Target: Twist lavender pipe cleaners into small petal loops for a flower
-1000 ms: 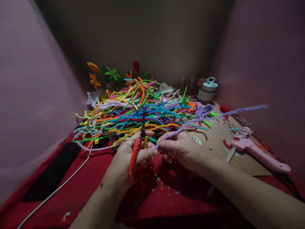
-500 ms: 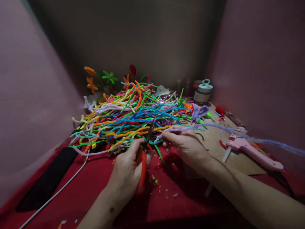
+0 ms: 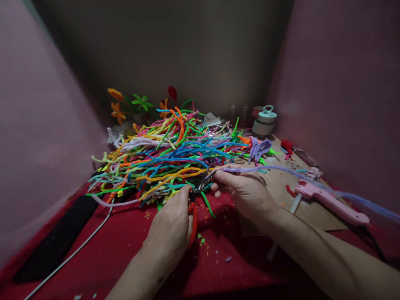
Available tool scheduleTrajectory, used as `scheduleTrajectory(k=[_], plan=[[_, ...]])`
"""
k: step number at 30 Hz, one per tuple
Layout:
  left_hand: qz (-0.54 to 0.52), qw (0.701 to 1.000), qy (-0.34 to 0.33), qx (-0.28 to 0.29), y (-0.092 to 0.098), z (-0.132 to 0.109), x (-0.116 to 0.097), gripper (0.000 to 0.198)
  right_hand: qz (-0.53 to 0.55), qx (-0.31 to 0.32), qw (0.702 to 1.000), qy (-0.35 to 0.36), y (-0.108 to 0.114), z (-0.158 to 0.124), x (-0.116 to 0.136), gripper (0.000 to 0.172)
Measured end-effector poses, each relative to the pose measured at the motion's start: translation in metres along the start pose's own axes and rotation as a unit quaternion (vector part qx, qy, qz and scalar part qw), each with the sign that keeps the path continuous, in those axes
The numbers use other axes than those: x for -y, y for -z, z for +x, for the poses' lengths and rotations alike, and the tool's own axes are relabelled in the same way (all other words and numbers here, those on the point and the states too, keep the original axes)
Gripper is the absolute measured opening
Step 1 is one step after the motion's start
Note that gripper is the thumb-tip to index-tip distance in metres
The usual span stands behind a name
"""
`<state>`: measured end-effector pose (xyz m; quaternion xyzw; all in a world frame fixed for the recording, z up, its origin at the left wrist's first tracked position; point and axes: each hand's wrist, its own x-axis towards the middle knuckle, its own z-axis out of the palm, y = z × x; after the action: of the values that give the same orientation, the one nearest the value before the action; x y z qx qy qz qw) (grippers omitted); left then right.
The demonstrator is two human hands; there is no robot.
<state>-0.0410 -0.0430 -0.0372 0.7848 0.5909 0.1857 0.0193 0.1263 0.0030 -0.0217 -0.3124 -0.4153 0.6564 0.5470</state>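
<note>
My left hand (image 3: pixel 173 218) is closed round the orange handles of a pair of scissors (image 3: pixel 194 221). Their dark blades point up and to the right, parted, at the tip of a lavender pipe cleaner (image 3: pixel 268 168). Between thumb and fingers, my right hand (image 3: pixel 242 187) pinches that pipe cleaner close to its end; the rest trails off past the right edge. Behind both hands lies a big heap of pipe cleaners (image 3: pixel 175 154) in many colours. A bundle of short purple pieces (image 3: pixel 260 149) rests at the heap's right side.
A pink glue gun (image 3: pixel 334 200) lies on a brown board (image 3: pixel 315 216) at right. A lidded jar (image 3: pixel 265 121) stands behind. Pipe-cleaner flowers (image 3: pixel 142 101) rise at back left. A black strip (image 3: pixel 59 237) and white cable (image 3: pixel 81 250) cross the red cloth (image 3: pixel 125 246), with scraps scattered about.
The scissors have moved up and right to the pipe cleaner's end, and their blades now stand parted there. My right hand keeps its pinch. The whole view has shifted slightly.
</note>
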Motion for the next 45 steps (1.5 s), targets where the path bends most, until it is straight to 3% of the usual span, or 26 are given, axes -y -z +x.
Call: scheduleTrajectory(k=[15, 21, 36, 45], plan=[[0.106, 0.994, -0.014, -0.03, -0.0041, -0.0029, 0.0021, 0.039, 0.067, 0.041, 0.995, -0.059, -0.0004, 0.0048, 0.003, 0.013], [0.126, 0.991, -0.033, -0.022, -0.0025, -0.0046, 0.0027, 0.043, 0.066, 0.039, 0.996, -0.054, 0.001, 0.0052, 0.0018, 0.013], [0.17, 0.985, -0.009, 0.0, 0.0032, -0.0059, 0.0002, 0.039, 0.054, 0.031, 0.996, -0.066, 0.0002, 0.0057, 0.0021, 0.012], [0.137, 0.99, -0.012, 0.021, -0.0006, -0.0082, 0.0046, 0.038, 0.064, 0.022, 0.995, -0.07, 0.0017, 0.0072, -0.0002, 0.011]])
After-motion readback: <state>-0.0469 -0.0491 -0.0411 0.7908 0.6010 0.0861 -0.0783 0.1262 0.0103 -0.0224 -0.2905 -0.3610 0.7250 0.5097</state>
